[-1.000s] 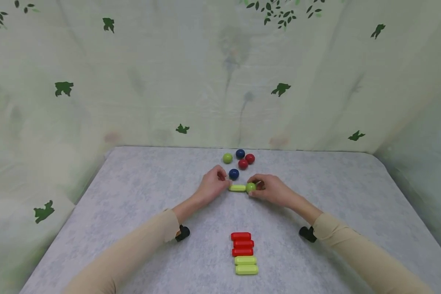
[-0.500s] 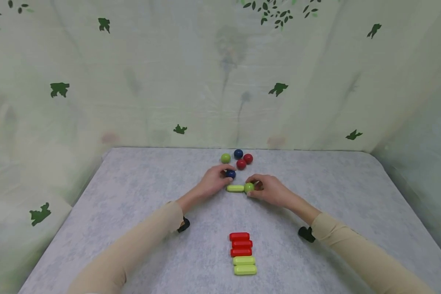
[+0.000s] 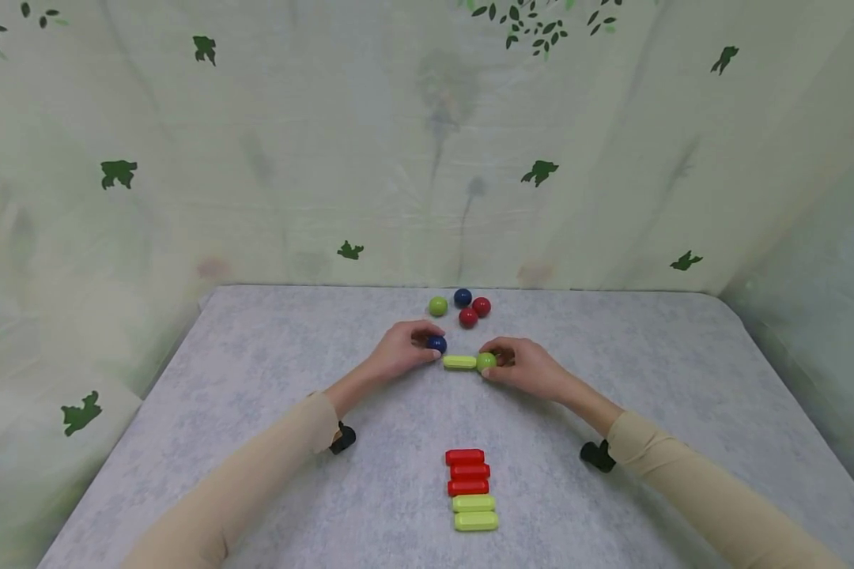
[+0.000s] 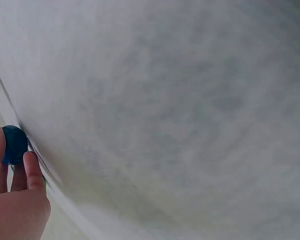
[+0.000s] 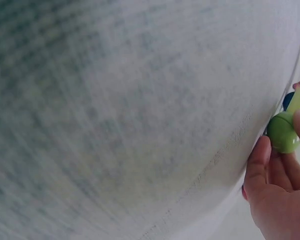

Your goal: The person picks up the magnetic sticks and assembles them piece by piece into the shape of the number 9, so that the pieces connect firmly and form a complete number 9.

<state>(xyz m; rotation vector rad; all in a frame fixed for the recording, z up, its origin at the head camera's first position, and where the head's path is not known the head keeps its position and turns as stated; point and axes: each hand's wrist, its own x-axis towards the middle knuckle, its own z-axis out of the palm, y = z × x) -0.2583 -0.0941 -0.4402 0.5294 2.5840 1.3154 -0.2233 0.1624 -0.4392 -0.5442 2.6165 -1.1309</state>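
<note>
Between thumb and fingers my left hand (image 3: 400, 348) holds a dark blue ball (image 3: 437, 344), also visible in the left wrist view as a blue ball (image 4: 15, 145). My right hand (image 3: 532, 367) pinches a green ball (image 3: 486, 362) from its right side. A yellow-green stick (image 3: 459, 363) lies end-on against that green ball, its other end near my left thumb. Whether stick and ball are joined is too small to tell in the head view; the right wrist view shows the stick (image 5: 299, 100) meeting the green ball (image 5: 283, 132).
Behind the hands sit a green ball (image 3: 438, 307), a blue ball (image 3: 462, 298) and two red balls, one nearer (image 3: 468, 318). Toward the front lie several sticks in a column: red sticks (image 3: 468, 472) above yellow-green sticks (image 3: 475, 512). A patterned curtain (image 3: 370, 158) hangs behind the table (image 3: 270, 332).
My left hand has left the stick's left end, taken hold of the blue ball and drawn it slightly left and nearer. The right hand keeps its grip on the green ball.
</note>
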